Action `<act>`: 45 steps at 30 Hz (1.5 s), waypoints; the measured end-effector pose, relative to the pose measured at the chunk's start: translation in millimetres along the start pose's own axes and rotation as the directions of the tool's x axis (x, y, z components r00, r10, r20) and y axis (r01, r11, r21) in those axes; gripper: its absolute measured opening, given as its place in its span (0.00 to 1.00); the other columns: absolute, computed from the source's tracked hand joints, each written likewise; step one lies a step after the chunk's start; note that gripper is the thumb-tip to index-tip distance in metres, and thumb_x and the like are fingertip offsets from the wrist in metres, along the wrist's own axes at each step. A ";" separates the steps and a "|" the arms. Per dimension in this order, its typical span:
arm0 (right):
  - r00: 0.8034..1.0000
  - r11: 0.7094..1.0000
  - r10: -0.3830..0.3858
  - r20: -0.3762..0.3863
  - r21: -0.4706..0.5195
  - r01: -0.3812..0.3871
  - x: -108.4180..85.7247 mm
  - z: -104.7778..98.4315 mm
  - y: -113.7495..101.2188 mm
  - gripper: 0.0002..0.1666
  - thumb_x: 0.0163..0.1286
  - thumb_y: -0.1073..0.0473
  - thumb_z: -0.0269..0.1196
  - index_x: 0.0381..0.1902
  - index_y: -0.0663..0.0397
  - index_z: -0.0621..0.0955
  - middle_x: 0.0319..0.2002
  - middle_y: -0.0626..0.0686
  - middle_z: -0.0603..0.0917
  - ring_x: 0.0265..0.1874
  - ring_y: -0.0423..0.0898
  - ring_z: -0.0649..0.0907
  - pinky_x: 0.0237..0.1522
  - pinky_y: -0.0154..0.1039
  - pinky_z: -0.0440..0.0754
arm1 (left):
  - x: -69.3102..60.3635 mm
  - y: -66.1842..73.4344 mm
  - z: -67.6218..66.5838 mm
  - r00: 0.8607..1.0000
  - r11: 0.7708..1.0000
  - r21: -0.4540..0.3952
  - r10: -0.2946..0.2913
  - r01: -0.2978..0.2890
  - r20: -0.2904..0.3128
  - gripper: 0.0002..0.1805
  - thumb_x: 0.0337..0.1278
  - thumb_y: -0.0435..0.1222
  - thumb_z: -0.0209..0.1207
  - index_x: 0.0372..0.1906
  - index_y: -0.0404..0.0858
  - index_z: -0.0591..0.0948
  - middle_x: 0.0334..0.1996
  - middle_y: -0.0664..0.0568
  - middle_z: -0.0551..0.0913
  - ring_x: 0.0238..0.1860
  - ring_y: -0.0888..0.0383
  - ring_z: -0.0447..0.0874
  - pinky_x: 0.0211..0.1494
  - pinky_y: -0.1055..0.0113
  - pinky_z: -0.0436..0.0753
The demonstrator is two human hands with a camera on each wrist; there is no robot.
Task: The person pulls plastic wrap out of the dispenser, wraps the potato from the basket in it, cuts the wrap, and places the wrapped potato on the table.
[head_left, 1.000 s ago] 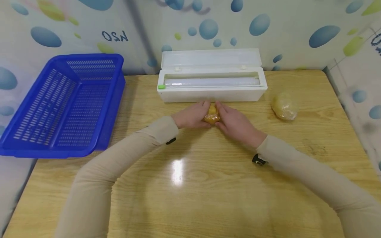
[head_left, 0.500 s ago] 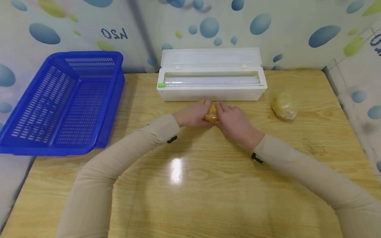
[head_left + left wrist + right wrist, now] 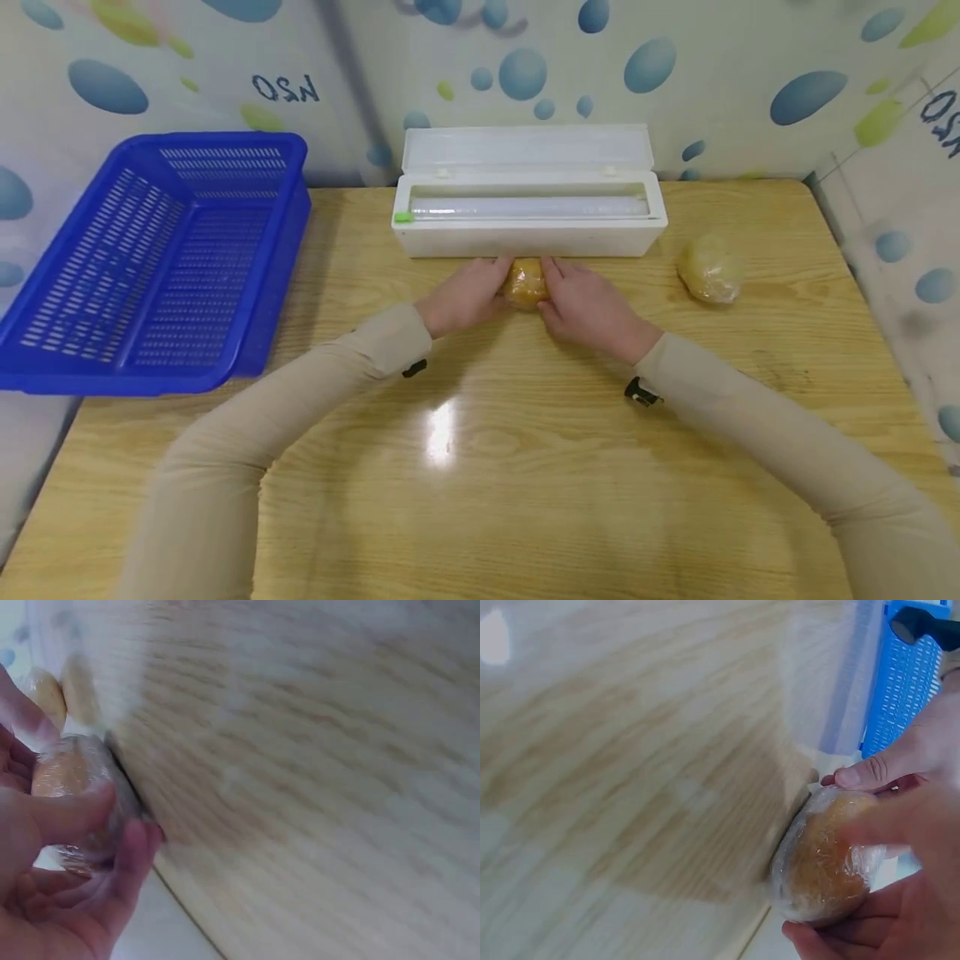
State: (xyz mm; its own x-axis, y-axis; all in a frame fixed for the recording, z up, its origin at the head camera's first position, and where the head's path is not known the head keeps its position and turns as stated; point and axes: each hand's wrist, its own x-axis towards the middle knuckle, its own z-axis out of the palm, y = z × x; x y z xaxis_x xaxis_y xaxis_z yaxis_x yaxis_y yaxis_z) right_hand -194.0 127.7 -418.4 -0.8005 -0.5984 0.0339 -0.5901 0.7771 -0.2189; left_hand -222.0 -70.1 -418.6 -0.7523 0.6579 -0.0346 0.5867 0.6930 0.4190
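An orange-brown, rounded item wrapped in clear plastic film (image 3: 527, 283) lies on the table in front of the white box, between my two hands. What is inside the film I cannot tell for sure. My left hand (image 3: 467, 296) holds its left side; in the left wrist view the thumb (image 3: 82, 814) presses on the film and the fingers curl beneath. On the opposite side my right hand (image 3: 592, 308) grips it, and in the right wrist view the fingers (image 3: 862, 937) reach under the wrapped item (image 3: 825, 862).
Behind the hands stands a white box (image 3: 525, 242) with its lid up and a roll of plastic film (image 3: 525, 207) inside. A second, yellowish film-wrapped round item (image 3: 710, 268) sits to the right. At the left is a blue plastic basket (image 3: 288, 242).
My left hand has shifted left, so the hands are farther apart and more of the wrapped item shows. The right hand has stayed nearly in place.
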 end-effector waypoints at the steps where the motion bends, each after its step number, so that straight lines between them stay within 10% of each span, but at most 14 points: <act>1: 1.000 1.000 0.009 0.011 0.018 -0.009 1.2 0.4 0.6 0.44 0.65 0.56 0.64 0.66 0.79 0.58 0.61 0.74 0.68 0.57 0.65 0.73 0.56 0.55 0.73 | 0.7 -1.3 0.9 1.000 1.000 -0.022 0.007 -0.008 -0.010 0.33 0.59 0.30 0.63 0.65 0.25 0.62 0.56 0.35 0.74 0.58 0.44 0.74 0.62 0.61 0.71; 9: 0.990 0.998 0.023 -0.138 -0.055 -0.031 8.7 11.7 2.2 0.32 0.59 0.51 0.72 0.48 0.71 0.73 0.39 0.64 0.80 0.38 0.58 0.80 0.38 0.51 0.80 | 12.6 -1.4 2.0 0.998 0.999 0.006 -0.050 0.050 0.033 0.30 0.47 0.36 0.71 0.53 0.28 0.72 0.46 0.41 0.79 0.47 0.49 0.78 0.52 0.61 0.77; 14: 0.996 0.997 0.040 -0.080 -0.067 -0.046 12.4 6.5 4.1 0.30 0.55 0.52 0.74 0.44 0.69 0.75 0.35 0.62 0.81 0.35 0.57 0.80 0.36 0.50 0.80 | 19.8 1.9 1.0 0.995 0.995 0.063 -0.080 0.076 0.064 0.26 0.44 0.37 0.72 0.47 0.29 0.75 0.41 0.45 0.79 0.40 0.53 0.78 0.47 0.63 0.78; 33: 0.999 1.000 -0.002 -0.043 -0.027 0.001 6.3 1.8 7.4 0.44 0.58 0.47 0.71 0.65 0.63 0.66 0.52 0.63 0.75 0.48 0.59 0.78 0.45 0.53 0.79 | 18.6 -1.7 -3.4 0.995 0.998 -0.054 0.016 -0.011 0.100 0.36 0.50 0.33 0.71 0.62 0.30 0.65 0.56 0.38 0.75 0.58 0.46 0.73 0.62 0.61 0.70; 45: 0.959 0.958 0.282 -0.026 0.055 -0.280 -45.3 -17.4 42.4 0.36 0.61 0.44 0.63 0.57 0.61 0.68 0.36 0.61 0.78 0.24 0.56 0.79 0.23 0.50 0.78 | -3.9 -7.1 -18.7 0.985 0.996 0.084 0.023 -0.038 0.173 0.26 0.62 0.35 0.60 0.61 0.27 0.70 0.56 0.37 0.76 0.53 0.46 0.77 0.56 0.57 0.75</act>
State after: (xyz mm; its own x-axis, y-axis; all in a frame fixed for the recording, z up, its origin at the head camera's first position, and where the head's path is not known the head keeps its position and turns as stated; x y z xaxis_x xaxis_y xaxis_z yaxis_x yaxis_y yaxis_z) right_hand -184.6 191.1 -412.3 -0.9369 -0.3496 -0.0036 -0.3354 0.9016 -0.2732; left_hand -228.9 -83.1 -404.5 -0.6753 0.7149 -0.1816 0.6380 0.6896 0.3425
